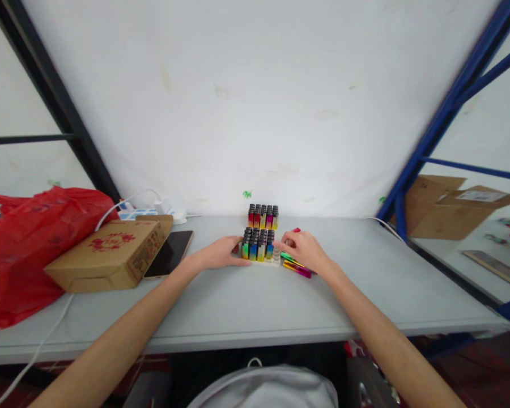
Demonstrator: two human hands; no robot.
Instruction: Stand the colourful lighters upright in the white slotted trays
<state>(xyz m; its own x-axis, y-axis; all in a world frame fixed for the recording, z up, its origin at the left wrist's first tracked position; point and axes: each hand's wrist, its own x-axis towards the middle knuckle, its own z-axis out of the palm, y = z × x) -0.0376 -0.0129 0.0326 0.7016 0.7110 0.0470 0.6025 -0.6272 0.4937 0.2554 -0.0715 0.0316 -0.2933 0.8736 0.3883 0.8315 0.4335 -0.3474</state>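
Observation:
Several lighters with black tops and coloured bodies stand upright in rows in a clear tray; slots show at its right end. My left hand holds the tray's left side, its thumb at the front corner and fingers behind. At the tray's right end, my right hand has its fingers pinched together; whatever is between them is hidden. Below that hand, loose shiny lighters in green, yellow and magenta lie on the table. Behind the tray stands another block of upright lighters.
On the left of the grey table are a red plastic bag, a cardboard box, a dark phone or tablet and a power strip. A white wall rises behind. Blue frame bars and an open carton are at right.

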